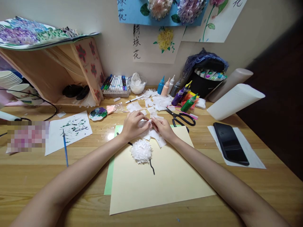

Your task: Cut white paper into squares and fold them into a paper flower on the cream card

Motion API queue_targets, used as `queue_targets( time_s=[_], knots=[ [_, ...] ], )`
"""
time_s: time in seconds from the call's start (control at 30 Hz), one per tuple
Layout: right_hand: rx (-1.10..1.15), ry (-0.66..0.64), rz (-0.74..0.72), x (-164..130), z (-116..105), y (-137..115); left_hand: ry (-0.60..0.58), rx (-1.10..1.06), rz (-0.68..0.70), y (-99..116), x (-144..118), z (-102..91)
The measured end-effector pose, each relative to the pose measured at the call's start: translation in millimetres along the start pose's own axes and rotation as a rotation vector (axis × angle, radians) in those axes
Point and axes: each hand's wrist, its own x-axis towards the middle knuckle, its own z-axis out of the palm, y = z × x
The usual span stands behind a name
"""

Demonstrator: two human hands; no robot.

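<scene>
My left hand point(134, 125) and my right hand point(162, 127) meet over the top edge of a cream sheet of paper point(163, 176). Pinched between the fingertips of both is a small piece of white tissue paper point(150, 122). More white tissue squares point(155, 135) lie beneath and between my hands. Just below them on the cream sheet sits a fluffy white paper flower point(141, 151), with a black drawn line point(152, 167) running down from it. A green sheet point(109, 181) shows from under the cream one.
Black scissors point(181, 118) lie beyond my right hand, near paint bottles point(189, 103) and scattered tissue squares point(161, 101). A phone point(230, 143) rests at right. A paintbrush point(65, 148) lies on a painted sheet point(80, 126) at left. Markers point(115, 82) and a bowl point(137, 86) stand behind.
</scene>
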Motion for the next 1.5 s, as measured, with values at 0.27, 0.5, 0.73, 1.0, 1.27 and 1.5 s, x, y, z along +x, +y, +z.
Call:
queue_targets(
  time_s=[0.27, 0.5, 0.73, 1.0, 1.27, 1.5],
  knots=[
    [-0.011, -0.049, -0.019, -1.2, 0.3, -3.3, 0.005, 0.077, 0.009, 1.6, 0.3, -0.1],
    [-0.029, -0.085, -0.055, -1.4, -0.6, -4.5, 0.016, 0.041, 0.016, -1.8, -0.2, 0.9],
    [-0.026, -0.075, -0.041, -0.4, 0.3, -3.6, 0.015, 0.014, 0.003, -2.5, -0.8, 0.5],
    [-0.009, -0.066, -0.039, -0.6, 0.3, -3.8, 0.023, 0.015, 0.003, -2.2, -1.0, 0.9],
    [-0.029, -0.038, -0.050, -1.5, 1.5, -4.7, 0.010, 0.004, 0.012, -1.3, -0.8, -0.2],
    [-0.013, 0.011, -0.050, -0.4, 1.6, -2.4, -0.003, -0.039, -0.020, 3.7, 0.9, -4.6]
  ],
)
